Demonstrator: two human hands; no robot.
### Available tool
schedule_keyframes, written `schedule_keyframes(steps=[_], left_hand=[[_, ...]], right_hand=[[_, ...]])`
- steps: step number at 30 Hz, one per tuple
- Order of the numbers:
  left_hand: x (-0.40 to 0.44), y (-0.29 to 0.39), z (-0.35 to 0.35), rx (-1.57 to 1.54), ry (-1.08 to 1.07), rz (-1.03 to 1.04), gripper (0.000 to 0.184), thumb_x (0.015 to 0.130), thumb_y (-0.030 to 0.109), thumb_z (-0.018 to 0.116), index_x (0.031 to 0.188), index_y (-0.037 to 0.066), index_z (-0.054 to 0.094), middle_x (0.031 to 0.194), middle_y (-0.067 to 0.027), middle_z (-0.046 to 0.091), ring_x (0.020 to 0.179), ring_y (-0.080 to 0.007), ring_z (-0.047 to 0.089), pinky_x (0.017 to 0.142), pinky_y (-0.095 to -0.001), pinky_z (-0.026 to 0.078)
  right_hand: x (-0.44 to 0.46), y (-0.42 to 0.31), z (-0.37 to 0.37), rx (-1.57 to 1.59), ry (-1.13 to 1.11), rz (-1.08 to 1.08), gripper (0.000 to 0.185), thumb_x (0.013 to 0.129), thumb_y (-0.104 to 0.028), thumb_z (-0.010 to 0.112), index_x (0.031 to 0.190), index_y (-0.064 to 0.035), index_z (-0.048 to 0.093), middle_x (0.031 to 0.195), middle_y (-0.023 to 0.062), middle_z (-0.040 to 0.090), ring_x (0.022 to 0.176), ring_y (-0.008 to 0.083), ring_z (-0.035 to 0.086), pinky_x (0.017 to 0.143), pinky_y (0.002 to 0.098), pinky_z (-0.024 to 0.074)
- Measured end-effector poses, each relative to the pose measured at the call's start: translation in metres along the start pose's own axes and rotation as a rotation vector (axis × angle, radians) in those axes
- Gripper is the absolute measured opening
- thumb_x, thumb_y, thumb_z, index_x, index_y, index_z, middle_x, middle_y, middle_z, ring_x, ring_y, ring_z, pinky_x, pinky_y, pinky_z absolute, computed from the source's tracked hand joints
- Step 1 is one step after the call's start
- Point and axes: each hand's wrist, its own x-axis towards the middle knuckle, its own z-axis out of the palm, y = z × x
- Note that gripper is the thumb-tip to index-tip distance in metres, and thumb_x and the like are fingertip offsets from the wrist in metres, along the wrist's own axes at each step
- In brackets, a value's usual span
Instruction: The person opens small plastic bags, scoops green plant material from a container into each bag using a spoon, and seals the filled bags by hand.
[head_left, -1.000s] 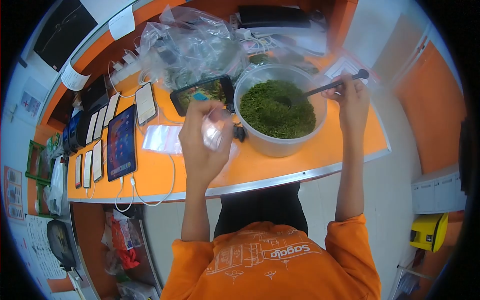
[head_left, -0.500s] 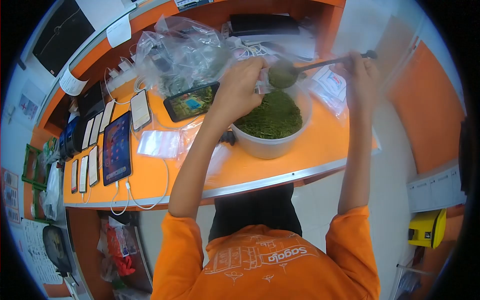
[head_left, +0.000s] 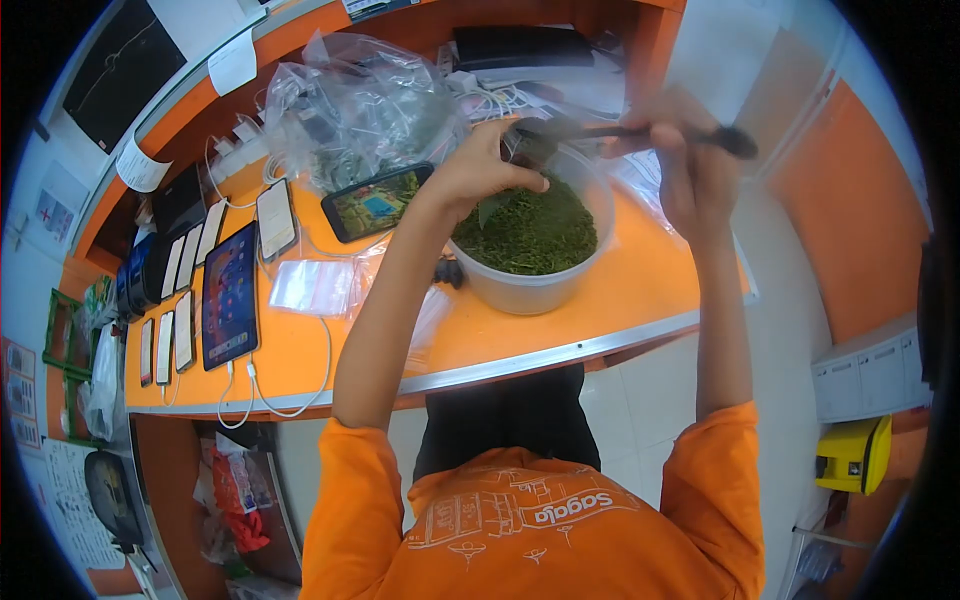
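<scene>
A translucent round tub [head_left: 530,295] holds finely chopped dark green leaves [head_left: 535,235]. Over its far left side, my left hand [head_left: 478,172] pinches what looks like a small clear plastic bag [head_left: 492,208], mostly hidden by my fingers. My right hand [head_left: 692,180], blurred by motion, grips a black measuring spoon [head_left: 620,132] by its handle. One end of the spoon is tipped at the mouth of the bag, beside my left fingers; its other end sticks out past my right hand. Whether leaves remain in its bowl, I cannot tell.
Flat clear bags [head_left: 305,287] lie left of the tub, and a big crumpled plastic bag [head_left: 365,110] sits behind. A phone [head_left: 375,203], a tablet [head_left: 230,295], several more phones and white cables cover the left side. The metal table edge [head_left: 560,352] runs in front.
The spoon, heaped with green leaves half a second ago, has moved left and tipped at my left hand. My right hand has turned and shifted slightly left and down.
</scene>
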Motion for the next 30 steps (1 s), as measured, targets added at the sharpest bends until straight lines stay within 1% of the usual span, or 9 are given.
schedule_keyframes(steps=[5,8,11,15,18,20,21,24,30], left_hand=[[-0.001,-0.003,-0.004,-0.181,-0.037,-0.035,0.051,0.055,-0.004,0.070,0.104,0.001,0.054,0.089,-0.0058,0.057,0.086,-0.0175,0.053,0.079,-0.0277,0.042],[-0.001,-0.002,-0.005,-0.230,-0.069,-0.039,0.045,0.055,-0.005,0.069,0.098,0.002,0.057,0.087,-0.0051,0.056,0.086,-0.0173,0.053,0.078,-0.0270,0.042],[-0.002,-0.003,-0.003,-0.249,-0.052,0.046,0.037,0.057,-0.002,0.069,0.092,-0.001,0.058,0.085,-0.0039,0.055,0.077,-0.0135,0.054,0.072,-0.0257,0.044],[-0.006,0.000,-0.009,-0.313,0.055,0.066,0.037,0.060,-0.003,0.066,0.096,-0.002,0.057,0.086,-0.0036,0.055,0.080,-0.0151,0.055,0.073,-0.0265,0.045],[-0.014,0.003,-0.020,-0.518,0.194,0.101,0.037,0.063,-0.004,0.064,0.099,0.000,0.055,0.086,-0.0036,0.055,0.082,-0.0172,0.057,0.074,-0.0273,0.046],[-0.012,-0.004,-0.028,-0.788,0.248,0.138,0.038,0.065,-0.005,0.063,0.101,0.002,0.054,0.087,-0.0041,0.055,0.082,-0.0185,0.058,0.074,-0.0282,0.048],[-0.013,-0.003,-0.029,-0.808,0.241,0.157,0.037,0.065,-0.005,0.063,0.101,0.002,0.054,0.087,-0.0043,0.055,0.081,-0.0189,0.058,0.074,-0.0289,0.048],[-0.016,-0.002,-0.031,-0.818,0.237,0.184,0.037,0.065,-0.006,0.063,0.101,0.002,0.053,0.087,-0.0048,0.055,0.079,-0.0196,0.059,0.073,-0.0302,0.049],[-0.023,0.001,-0.030,-0.588,0.302,0.170,0.039,0.063,-0.007,0.064,0.100,0.000,0.054,0.086,-0.0038,0.054,0.079,-0.0177,0.059,0.071,-0.0285,0.048]], right_hand=[[0.000,-0.001,-0.005,-0.137,-0.165,-0.424,0.020,0.081,-0.020,0.058,0.081,0.0004,0.055,0.064,0.0061,0.053,0.055,0.0199,0.052,0.044,0.0259,0.0384],[-0.002,-0.007,-0.003,-0.157,-0.131,-0.458,0.023,0.084,-0.020,0.055,0.079,0.0027,0.055,0.066,0.0086,0.056,0.057,0.0196,0.055,0.045,0.0251,0.0396],[-0.007,-0.007,-0.003,-0.166,0.070,-0.301,0.028,0.090,-0.018,0.047,0.078,0.0047,0.056,0.069,0.0097,0.060,0.060,0.0179,0.058,0.047,0.0239,0.0428],[-0.029,-0.001,0.009,-0.043,0.515,0.197,0.037,0.095,-0.018,0.034,0.080,0.0076,0.056,0.078,0.0127,0.061,0.064,0.0190,0.062,0.057,0.0274,0.0516],[-0.047,0.003,0.016,-0.027,0.334,0.320,0.031,0.093,-0.012,0.036,0.079,0.0088,0.055,0.079,0.0128,0.060,0.064,0.0205,0.063,0.059,0.0287,0.0533],[-0.058,0.009,0.022,-0.095,0.005,0.036,0.010,0.082,0.002,0.048,0.075,0.0082,0.052,0.074,0.0121,0.057,0.058,0.0194,0.060,0.057,0.0266,0.0525],[-0.064,0.007,0.030,-0.075,-0.135,0.228,0.009,0.082,0.001,0.052,0.074,0.0068,0.052,0.072,0.0105,0.057,0.055,0.0180,0.058,0.053,0.0261,0.0501],[-0.066,-0.006,0.037,-0.121,-0.244,0.263,0.014,0.084,-0.005,0.053,0.074,0.0055,0.053,0.073,0.0082,0.057,0.056,0.0177,0.057,0.049,0.0260,0.0466],[-0.061,-0.004,0.040,0.082,0.232,0.691,0.039,0.093,-0.027,0.042,0.075,0.0051,0.055,0.053,0.0095,0.055,0.039,0.0134,0.053,0.037,0.0231,0.0412]])
